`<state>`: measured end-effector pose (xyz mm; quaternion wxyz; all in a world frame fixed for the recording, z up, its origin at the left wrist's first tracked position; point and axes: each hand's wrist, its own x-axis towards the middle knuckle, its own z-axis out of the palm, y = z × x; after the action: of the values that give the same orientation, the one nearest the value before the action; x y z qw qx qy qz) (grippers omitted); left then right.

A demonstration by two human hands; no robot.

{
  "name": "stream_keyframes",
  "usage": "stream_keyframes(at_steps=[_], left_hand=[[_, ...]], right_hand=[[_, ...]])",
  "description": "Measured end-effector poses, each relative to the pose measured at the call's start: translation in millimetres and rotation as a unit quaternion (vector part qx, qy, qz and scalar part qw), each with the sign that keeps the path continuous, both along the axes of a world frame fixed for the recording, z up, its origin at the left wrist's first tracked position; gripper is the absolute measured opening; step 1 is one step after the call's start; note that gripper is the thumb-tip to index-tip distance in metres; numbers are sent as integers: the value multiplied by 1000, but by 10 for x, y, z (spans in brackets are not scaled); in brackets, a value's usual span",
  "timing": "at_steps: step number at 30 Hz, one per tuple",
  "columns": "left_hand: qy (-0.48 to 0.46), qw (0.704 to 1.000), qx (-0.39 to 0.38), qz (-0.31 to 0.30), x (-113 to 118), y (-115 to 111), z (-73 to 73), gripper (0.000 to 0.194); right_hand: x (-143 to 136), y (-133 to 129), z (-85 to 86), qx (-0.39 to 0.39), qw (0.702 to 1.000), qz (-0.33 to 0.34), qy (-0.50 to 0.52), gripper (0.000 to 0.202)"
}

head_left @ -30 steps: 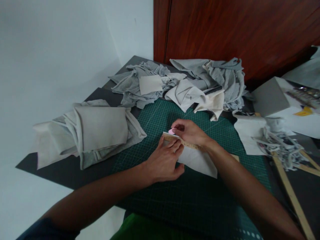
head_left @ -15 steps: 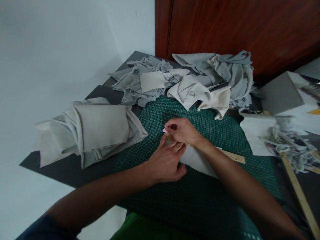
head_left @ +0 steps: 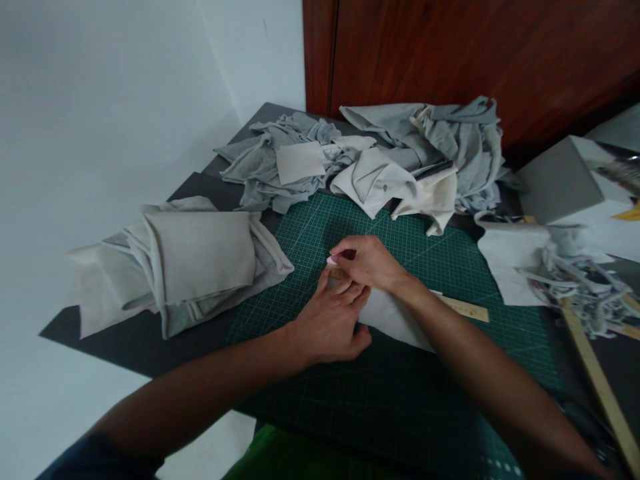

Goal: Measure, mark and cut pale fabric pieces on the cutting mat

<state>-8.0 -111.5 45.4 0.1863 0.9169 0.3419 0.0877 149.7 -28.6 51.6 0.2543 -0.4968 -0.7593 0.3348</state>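
Right hand pinches a small pink piece, left hand lies spread, pressing ruler over pale cloth on the green mat, cloth looking soft, light, best pinned flat

The right hand pinches a small pink piece in its fingertips — just beside them, the left hand lays its fingers on a wooden ruler over pale cloth. Beneath the fingers, a green cutting mat; beyond them, grey fabric scraps.
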Motion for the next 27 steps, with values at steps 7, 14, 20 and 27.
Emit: stream_keyframes(at_steps=[7, 14, 20, 27], left_hand=[[2, 1000, 3, 0, 15, -5, -5, 69], [15, 1000, 16, 7, 26, -5, -6, 66], [6, 1000, 11, 11, 43, 1, -28, 69], [27, 998, 49, 12, 96, 18, -44, 69]], right_hand=[[317, -128, 21, -9, 1000, -19, -11, 12], [194, -88, -32, -9, 1000, -28, 9, 14], [626, -237, 3, -5, 999, -33, -28, 11], [593, -267, -16, 25, 999, -40, -21, 12]])
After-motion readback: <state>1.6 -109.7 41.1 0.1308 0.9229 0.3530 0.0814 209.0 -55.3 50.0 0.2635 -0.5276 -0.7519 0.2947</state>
